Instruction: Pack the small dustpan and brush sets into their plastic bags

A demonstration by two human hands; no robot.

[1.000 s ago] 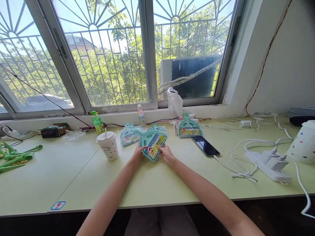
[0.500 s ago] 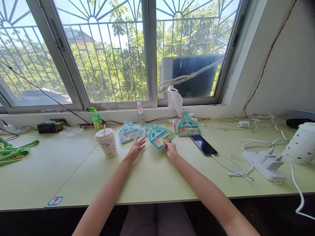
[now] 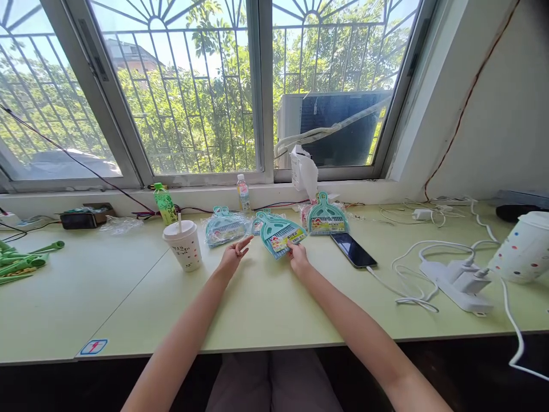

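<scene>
1. Holding the dustpan set (image 3: 281,233) steady is best done with the right grip (image 3: 299,257), closed on its lower edge.
2. The dustpan set is positioned between the bagged set (image 3: 226,226) and the phone (image 3: 353,250).
3. The left grip (image 3: 231,256), empty with fingers loosely extended, is best kept off the label (image 3: 288,239).

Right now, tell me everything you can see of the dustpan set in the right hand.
The dustpan set is teal and looks like plastic, with a slotted handle end, a flared pan and a row of blue-grey bristles. A yellow, white and red label crosses its wide end; its print is too small to read. It tilts, handle toward the upper left. The right hand grips its lower right edge; the left hand is apart from it. Whether it touches the table is unclear.
</scene>
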